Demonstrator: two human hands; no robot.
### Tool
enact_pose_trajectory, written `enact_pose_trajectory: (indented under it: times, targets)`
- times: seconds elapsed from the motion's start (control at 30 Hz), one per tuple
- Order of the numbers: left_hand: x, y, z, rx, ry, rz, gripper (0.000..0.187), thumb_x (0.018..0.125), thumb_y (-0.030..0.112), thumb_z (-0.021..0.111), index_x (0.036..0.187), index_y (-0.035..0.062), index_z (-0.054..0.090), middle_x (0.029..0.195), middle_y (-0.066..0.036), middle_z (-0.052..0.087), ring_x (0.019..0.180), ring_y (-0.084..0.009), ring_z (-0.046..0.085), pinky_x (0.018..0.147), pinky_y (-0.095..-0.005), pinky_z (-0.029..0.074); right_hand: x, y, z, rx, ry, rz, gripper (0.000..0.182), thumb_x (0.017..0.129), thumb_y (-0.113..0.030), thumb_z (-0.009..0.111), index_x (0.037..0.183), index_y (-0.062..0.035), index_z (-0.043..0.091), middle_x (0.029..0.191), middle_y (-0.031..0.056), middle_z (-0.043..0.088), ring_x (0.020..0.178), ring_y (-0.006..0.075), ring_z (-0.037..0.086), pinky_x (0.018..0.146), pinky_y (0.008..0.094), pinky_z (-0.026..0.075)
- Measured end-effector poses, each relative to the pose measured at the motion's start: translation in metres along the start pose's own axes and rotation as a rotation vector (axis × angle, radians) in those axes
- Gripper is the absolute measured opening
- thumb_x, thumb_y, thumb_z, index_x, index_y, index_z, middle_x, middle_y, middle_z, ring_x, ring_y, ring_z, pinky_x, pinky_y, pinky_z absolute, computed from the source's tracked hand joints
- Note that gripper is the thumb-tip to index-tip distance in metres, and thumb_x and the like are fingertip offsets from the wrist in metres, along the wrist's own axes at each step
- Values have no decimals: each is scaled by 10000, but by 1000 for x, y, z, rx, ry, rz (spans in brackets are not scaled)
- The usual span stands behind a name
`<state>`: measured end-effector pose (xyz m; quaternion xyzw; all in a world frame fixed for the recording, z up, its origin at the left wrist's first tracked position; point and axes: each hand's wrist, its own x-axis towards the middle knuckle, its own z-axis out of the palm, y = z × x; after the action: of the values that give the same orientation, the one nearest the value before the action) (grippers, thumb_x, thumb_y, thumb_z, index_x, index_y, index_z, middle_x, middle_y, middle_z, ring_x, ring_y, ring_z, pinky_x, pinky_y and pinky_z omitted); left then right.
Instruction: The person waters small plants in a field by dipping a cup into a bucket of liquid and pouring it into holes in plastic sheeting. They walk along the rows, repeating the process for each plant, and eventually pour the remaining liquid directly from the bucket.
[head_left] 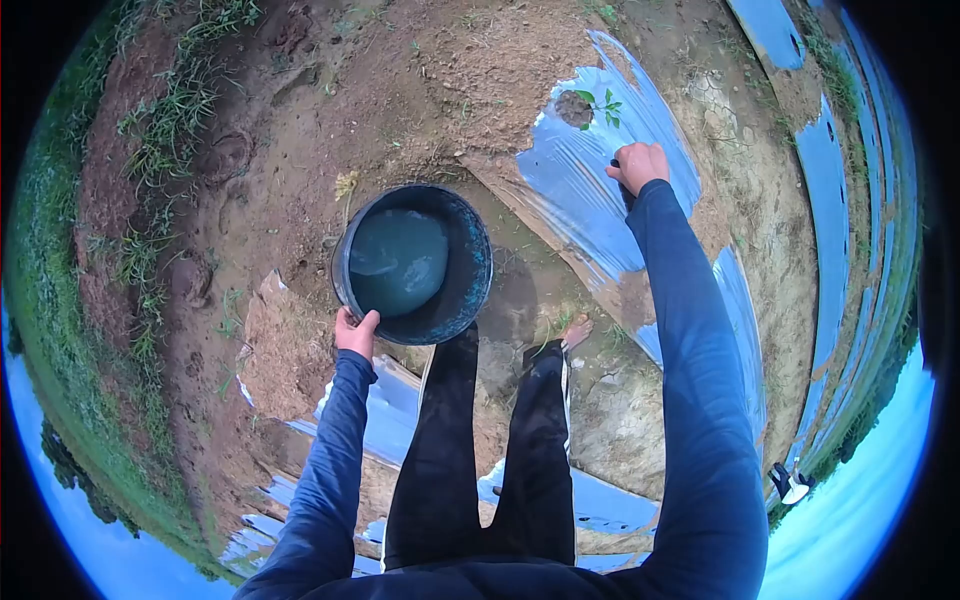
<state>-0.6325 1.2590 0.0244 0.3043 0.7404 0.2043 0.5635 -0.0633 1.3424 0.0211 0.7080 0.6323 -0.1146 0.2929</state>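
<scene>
My left hand grips the near-left rim of a dark round bucket, thumb and fingers closed on its edge. Cloudy, greenish water lies inside the tilted bucket. To the right, my right hand is closed in a fist above silvery plastic mulch film. Something dark shows at the fist's edge and below it, too hidden to name. Just beyond that hand, a small green seedling grows beside a round soil-filled hole in the film.
Bare brown soil surrounds the bucket, with grass along the left. More film-covered rows run down the right. My legs in dark trousers and one bare foot stand below. A distant person appears at the far right.
</scene>
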Motion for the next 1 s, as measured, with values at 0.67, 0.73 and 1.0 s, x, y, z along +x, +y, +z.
enact_pose_trajectory:
  times: [0.67,0.73,1.0]
  targets:
    - [0,-38,-25,-10,-11,-40,223,793,52,650,985,55,536,855,-36,599,706,-133,569,602,-290,487,-198,-268,-58,1125,341,115,427,825,-349,722,1154,-110,594,1187,100,534,1158,295,512,949,431,412]
    - [-2,-46,-24,-39,0,-48,228,797,68,650,995,59,538,861,-34,600,698,-132,569,579,-286,478,-214,-296,-5,1333,199,468,594,819,-300,734,1310,-95,470,1303,145,486,1218,356,476,1004,467,404]
    - [-8,-102,-41,40,113,200,202,855,201,681,902,49,555,742,-17,570,627,-98,498,568,-247,409,-234,-387,119,2264,-452,722,448,960,-361,576,1215,-15,452,1127,166,590,1004,279,616,794,454,544]
